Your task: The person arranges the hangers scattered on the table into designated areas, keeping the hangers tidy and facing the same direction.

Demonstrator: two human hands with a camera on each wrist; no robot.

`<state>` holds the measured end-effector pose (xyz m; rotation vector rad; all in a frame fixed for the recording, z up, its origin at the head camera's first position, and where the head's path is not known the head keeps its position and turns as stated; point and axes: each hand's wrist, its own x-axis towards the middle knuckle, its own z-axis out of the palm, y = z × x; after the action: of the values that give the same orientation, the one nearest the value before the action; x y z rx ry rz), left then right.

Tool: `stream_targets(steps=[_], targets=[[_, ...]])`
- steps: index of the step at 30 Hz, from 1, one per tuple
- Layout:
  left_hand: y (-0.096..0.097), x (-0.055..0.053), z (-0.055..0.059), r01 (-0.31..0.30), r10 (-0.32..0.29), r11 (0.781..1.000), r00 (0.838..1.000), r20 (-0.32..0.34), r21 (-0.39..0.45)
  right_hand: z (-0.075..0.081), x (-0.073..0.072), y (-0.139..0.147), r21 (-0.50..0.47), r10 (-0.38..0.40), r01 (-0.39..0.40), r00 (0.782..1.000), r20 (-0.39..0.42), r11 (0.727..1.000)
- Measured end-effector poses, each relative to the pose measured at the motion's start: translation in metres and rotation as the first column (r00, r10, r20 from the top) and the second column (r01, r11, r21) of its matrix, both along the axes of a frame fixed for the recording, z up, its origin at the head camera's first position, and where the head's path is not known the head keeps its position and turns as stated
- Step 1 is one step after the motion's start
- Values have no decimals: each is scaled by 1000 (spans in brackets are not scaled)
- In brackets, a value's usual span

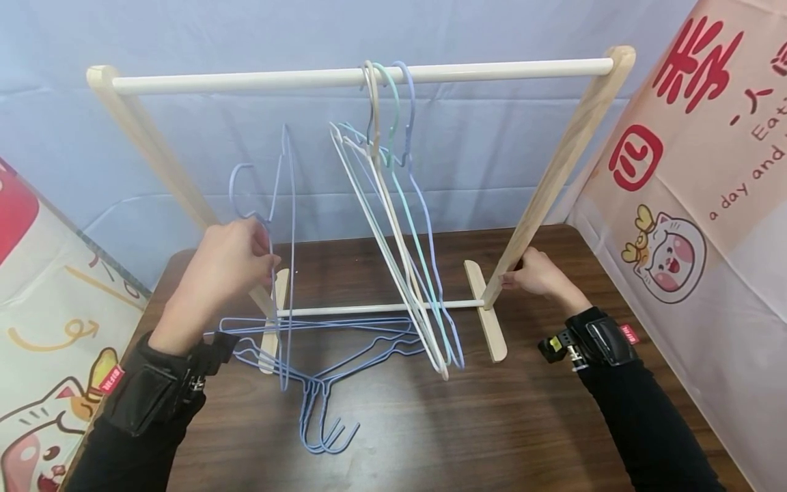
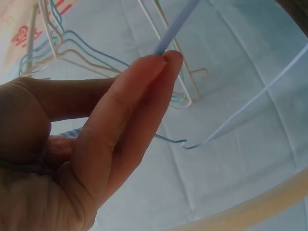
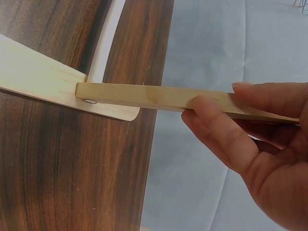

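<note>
A pale-blue hanger (image 1: 292,225) is pinched below the rail (image 1: 295,81) by the left hand (image 1: 230,256), which covers part of it. The partly hidden right hand (image 1: 541,275) grips the rack's post (image 1: 556,167); blue hangers (image 1: 316,380) overlap on the table (image 1: 430,430), hard to count.

Backed on the far side by creased pale-blue cloth (image 1: 295,34), flanked left by a cartoon-printed sheet (image 1: 46,311), right by a lettered sheet (image 1: 713,253); furnished with a wood-grain worktop (image 1: 430,430).

Hangers (image 1: 316,384) look smooth, rack post (image 1: 557,181) matt wd, tbl (image 1: 443,430) semi-gloss wd-grain.
</note>
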<state>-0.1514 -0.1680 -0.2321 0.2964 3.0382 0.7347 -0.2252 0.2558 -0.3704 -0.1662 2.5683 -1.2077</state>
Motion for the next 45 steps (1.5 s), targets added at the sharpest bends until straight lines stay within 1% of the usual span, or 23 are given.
stream_targets(steps=[5, 10, 15, 20, 22, 27, 35, 41, 45], targets=[[2, 0, 5, 5, -5, 1000, 1000, -3, -8, 0, 0, 0, 10, 6, -6, 1000, -2, 1000], [5, 0, 14, 7, -7, 999, 1000, -21, -37, 2, 1, 0, 27, 14, -14, 1000, 0, 1000], [7, -2, 22, 17, -20, 997, 999, -48, -74, 2, 0, 1, 37, 20, -19, 1000, -9, 999], [10, -3, 27, -2, -3, 996, 999, -51, -94, 1, 0, 1, 26, 25, -25, 1000, -14, 999], [13, -2, 28, -7, 1, 995, 998, -62, -95, 1, 0, 1, 26, 26, -26, 1000, -14, 999], [19, 0, 34, 2, -13, 995, 995, -103, -104, 1, 0, 1, 18, 23, -23, 1000, -10, 1000], [30, 1, 50, 14, -26, 990, 996, -86, -140, 0, 0, 1, -3, 6, -6, 1000, 13, 1000], [36, 0, 57, 21, -35, 985, 996, -80, -169, 3, 1, -1, 19, 8, -8, 1000, 6, 1000], [43, 0, 61, 23, -42, 982, 994, -97, -186, 3, 2, 0, 7, 14, -14, 1000, 0, 1000]])
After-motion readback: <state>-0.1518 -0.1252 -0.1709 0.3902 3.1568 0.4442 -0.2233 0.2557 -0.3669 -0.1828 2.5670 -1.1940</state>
